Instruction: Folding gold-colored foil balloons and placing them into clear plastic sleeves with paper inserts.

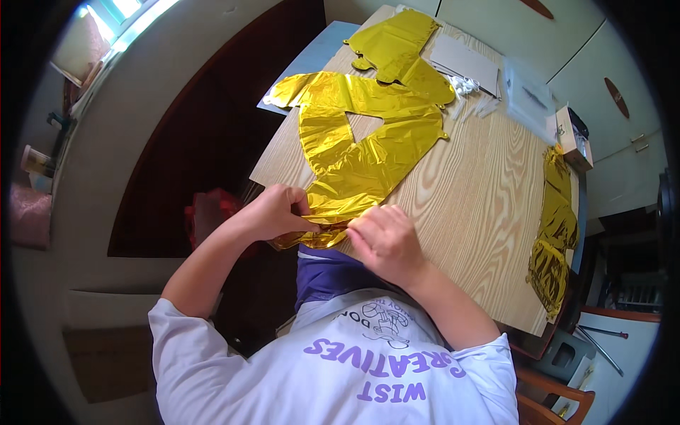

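A flat, uninflated gold foil balloon (361, 166) with an opening in its middle lies creased across the left part of the wooden table (467, 205). Its near end is bunched up at the front edge, just ahead of my body. My left hand (280, 212) pinches that gathered end, thumb and fingers closed on the foil. Close by on the right, my right hand (388, 243) grips the same end with curled fingers. A dark fold shows in the foil between both hands. The fingertips are partly hidden.
Another flat gold foil balloon (397, 44) lies at the far end, touching the first. White cards (464, 62), small white pieces (464, 86), a clear plastic bag (528, 99) and a small box (572, 138) sit far right. More gold foil (552, 234) lies along the right edge.
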{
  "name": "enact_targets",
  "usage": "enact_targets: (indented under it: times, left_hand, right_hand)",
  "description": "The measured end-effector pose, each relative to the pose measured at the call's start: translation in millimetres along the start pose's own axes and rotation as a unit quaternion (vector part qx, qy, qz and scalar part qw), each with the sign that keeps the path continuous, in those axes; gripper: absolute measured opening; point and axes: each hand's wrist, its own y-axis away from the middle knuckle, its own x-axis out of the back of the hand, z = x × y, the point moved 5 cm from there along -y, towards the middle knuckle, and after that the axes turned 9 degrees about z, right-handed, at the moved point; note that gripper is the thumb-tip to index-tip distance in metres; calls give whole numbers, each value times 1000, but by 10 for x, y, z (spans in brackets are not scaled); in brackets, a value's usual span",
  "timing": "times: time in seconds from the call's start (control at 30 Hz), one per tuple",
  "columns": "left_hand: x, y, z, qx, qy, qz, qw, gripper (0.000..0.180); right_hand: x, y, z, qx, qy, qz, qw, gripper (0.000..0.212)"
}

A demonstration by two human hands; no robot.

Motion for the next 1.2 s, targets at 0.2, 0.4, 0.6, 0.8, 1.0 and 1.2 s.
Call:
enact_targets:
  times: [0.2, 0.4, 0.6, 0.8, 1.0, 1.2]
  left_hand:
    - [86, -123, -74, -5, 22, -60, 998, 21]
    - [342, -154, 252, -96, -28, 106, 989, 16]
    - [420, -341, 204, -61, -21, 148, 987, 16]
    - [101, -274, 326, -49, -26, 54, 997, 23]
    - [166, -364, 216, -41, 55, 87, 994, 21]
    - [431, -639, -61, -17, 180, 206, 962, 13]
  right_hand:
    - [-209, -7, -218, 53, 87, -21, 995, 29]
    - [-303, 188, -261, 116, 156, -15, 981, 21]
    - [-138, 13, -68, -20, -58, -4, 998, 22]
    - [-116, -212, -90, 149, 139, 37, 978, 27]
    - [-218, -20, -162, 238, 158, 6, 958, 20]
    - [-256, 104, -47, 145, 64, -98, 982, 14]
